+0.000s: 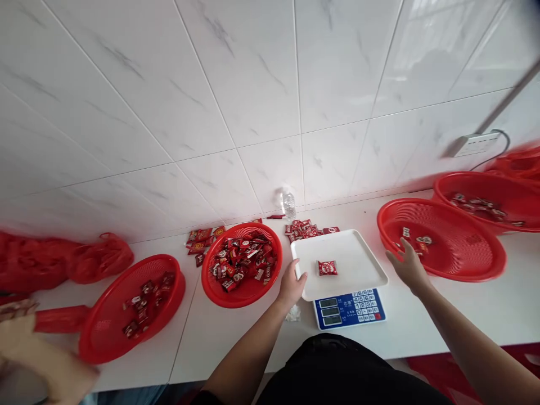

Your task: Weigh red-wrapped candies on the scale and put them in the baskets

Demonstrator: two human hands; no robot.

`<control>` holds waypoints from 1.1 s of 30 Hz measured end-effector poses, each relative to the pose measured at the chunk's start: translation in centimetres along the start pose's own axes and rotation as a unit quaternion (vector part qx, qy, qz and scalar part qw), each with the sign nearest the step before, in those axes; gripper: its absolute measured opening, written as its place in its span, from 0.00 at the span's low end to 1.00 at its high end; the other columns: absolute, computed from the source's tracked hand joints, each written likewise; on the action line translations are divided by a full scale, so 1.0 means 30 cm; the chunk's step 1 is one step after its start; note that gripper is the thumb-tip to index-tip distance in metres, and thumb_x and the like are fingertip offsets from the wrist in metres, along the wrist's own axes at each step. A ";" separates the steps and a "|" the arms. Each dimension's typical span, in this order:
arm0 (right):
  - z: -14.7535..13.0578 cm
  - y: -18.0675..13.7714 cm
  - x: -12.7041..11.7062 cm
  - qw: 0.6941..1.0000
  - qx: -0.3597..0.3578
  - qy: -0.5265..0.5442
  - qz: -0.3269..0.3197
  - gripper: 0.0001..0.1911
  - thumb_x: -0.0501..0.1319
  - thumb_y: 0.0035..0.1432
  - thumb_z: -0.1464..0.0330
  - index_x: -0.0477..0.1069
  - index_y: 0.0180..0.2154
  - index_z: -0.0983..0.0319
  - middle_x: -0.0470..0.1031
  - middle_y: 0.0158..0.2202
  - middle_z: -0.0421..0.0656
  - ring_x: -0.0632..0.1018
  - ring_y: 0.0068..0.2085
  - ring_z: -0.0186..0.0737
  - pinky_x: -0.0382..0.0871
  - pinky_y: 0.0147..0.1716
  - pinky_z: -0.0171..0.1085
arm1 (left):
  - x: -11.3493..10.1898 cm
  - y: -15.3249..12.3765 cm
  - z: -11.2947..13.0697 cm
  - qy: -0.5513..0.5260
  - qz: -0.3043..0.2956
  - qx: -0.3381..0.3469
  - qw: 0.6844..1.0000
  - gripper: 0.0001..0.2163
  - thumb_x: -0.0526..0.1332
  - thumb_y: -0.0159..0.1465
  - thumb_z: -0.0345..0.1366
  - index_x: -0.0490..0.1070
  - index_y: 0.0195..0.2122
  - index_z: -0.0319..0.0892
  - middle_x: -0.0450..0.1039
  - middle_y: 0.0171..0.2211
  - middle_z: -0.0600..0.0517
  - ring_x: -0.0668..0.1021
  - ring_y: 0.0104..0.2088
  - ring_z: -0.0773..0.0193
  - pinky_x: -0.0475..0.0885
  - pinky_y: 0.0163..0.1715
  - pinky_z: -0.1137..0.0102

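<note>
My left hand rests against the left edge of the white tray on a blue-faced scale, fingers curled at the rim, nothing in them. One red wrapped candy lies on the tray. My right hand reaches into a red basket at the right, fingers spread over a few candies, holding nothing that I can see.
A red basket full of candies sits left of the scale, another further left. Loose candies and a small water bottle lie by the tiled wall. A third basket is far right. Another person's hand shows lower left.
</note>
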State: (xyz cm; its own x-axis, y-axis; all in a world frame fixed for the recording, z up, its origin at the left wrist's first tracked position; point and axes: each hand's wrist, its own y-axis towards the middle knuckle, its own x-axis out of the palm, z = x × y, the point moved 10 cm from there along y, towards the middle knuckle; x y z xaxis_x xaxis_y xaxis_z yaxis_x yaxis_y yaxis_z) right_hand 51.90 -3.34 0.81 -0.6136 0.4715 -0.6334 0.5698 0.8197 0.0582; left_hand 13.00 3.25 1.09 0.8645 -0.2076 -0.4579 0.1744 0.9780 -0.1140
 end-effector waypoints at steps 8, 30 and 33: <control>-0.062 -0.282 0.201 0.988 -0.034 -0.007 -0.150 0.32 0.52 0.55 0.51 0.52 0.58 0.56 0.57 0.58 0.51 0.75 0.46 0.49 0.75 0.36 0.41 | -0.402 0.085 -0.345 0.351 0.034 -0.132 0.926 0.16 0.57 0.58 0.34 0.66 0.48 0.38 0.67 0.50 0.40 0.66 0.54 0.52 0.59 0.53 0.60; -0.174 -0.360 0.271 0.977 -0.072 -0.017 -0.200 0.28 0.51 0.57 0.52 0.55 0.57 0.53 0.56 0.60 0.49 0.78 0.41 0.43 0.76 0.35 0.39 | -0.575 0.007 -0.548 0.360 -0.029 -0.250 0.898 0.22 0.52 0.60 0.48 0.64 0.50 0.41 0.61 0.56 0.39 0.65 0.55 0.47 0.59 0.51 0.60; -0.194 -0.359 0.270 0.976 -0.076 -0.014 -0.201 0.28 0.51 0.57 0.52 0.55 0.57 0.53 0.56 0.60 0.49 0.78 0.41 0.44 0.76 0.35 0.40 | -0.619 -0.001 -0.581 0.375 -0.017 -0.309 0.874 0.34 0.57 0.53 0.53 0.57 0.57 0.39 0.48 0.61 0.33 0.59 0.58 0.37 0.57 0.51 0.53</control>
State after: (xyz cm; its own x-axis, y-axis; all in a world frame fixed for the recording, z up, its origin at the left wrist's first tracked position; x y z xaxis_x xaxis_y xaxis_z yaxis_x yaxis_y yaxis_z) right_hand 37.61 -6.46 -0.45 -0.7551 0.0941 -0.6488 0.1963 0.9767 -0.0867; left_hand -11.27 6.75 -5.79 0.2705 -0.4161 -0.8682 -0.2942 0.8229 -0.4861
